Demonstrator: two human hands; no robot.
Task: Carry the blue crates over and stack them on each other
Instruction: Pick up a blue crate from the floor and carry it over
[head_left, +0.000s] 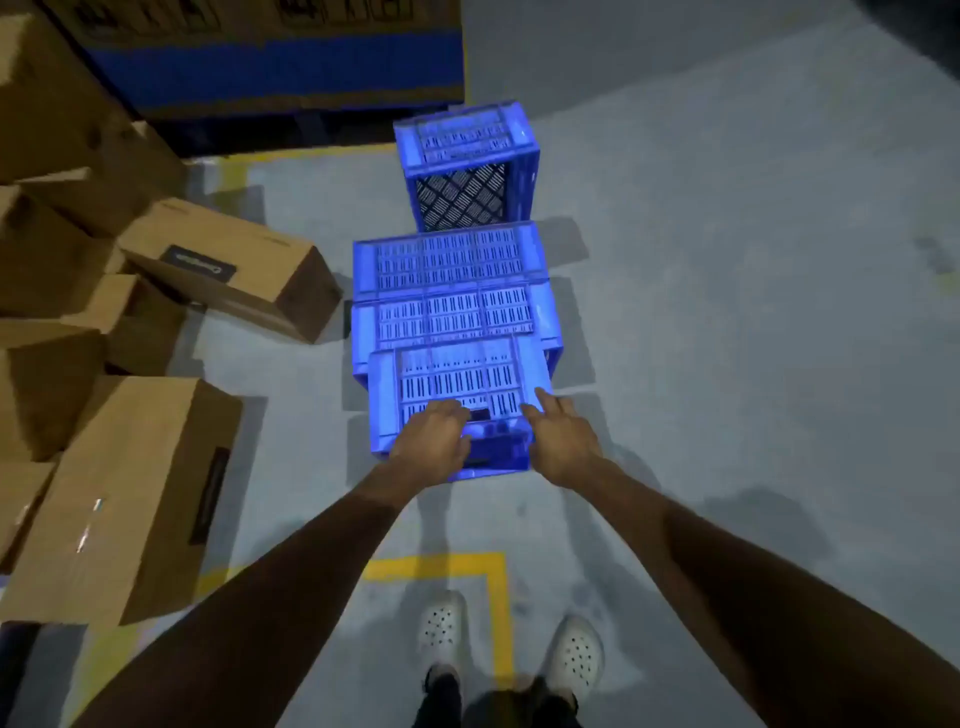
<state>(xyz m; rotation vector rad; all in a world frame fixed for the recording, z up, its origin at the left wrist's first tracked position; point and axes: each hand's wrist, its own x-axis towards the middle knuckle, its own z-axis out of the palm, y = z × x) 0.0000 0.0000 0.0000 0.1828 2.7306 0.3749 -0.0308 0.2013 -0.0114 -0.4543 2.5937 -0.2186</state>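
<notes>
While both hands rest on its near rim, left hand (434, 441) gripping, right hand (563, 441) loose-fingered, the nearest slotted blue plastic crate (457, 384) lies long axis crosswise, atop another.

Dim grey floor (727, 312) with yellow lines (467, 564), cardboard boxes (130, 493) left.

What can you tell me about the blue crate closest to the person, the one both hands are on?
The nearest blue crate looks like moulded plastic with slotted, grille-like panels. It sits closest to the person, in front of the other blue crates on the grey floor. The left hand rests over its near edge; the right hand lies open against its right corner.
</notes>
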